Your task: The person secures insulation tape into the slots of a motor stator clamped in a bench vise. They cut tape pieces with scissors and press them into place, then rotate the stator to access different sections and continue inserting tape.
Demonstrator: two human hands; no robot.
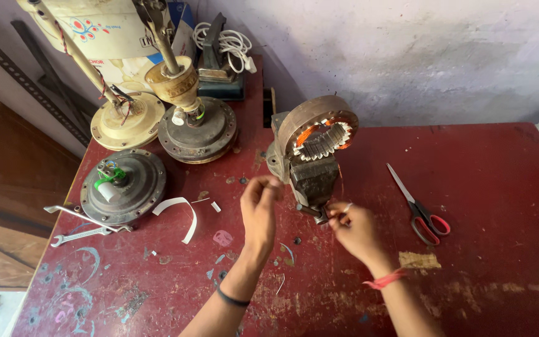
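A ring-shaped stator (317, 129) with copper windings and white slot paper stands upright in a small vise (307, 175), far of the middle of the red table (481, 206). Just in front of the vise, the right hand (355, 228) has its fingertips pinched together on something small and pale, too small to make out, close to the vise's handle end. A red band sits on that wrist. The left hand (260, 209) is raised to the left of the vise, fingers curled together at about jaw height; whether it holds anything, I cannot tell. A dark band circles that forearm.

To the right, well apart from the hands, lie scissors (420, 209) with red handles. To the left, a curled white strip (182, 215) lies on the table, and beyond it a round motor housing (123, 186) with a spanner (82, 236) near its near edge. Farther back stand two more fan motors (198, 128) on their shafts, with a coil of white cable (229, 45) by the wall.
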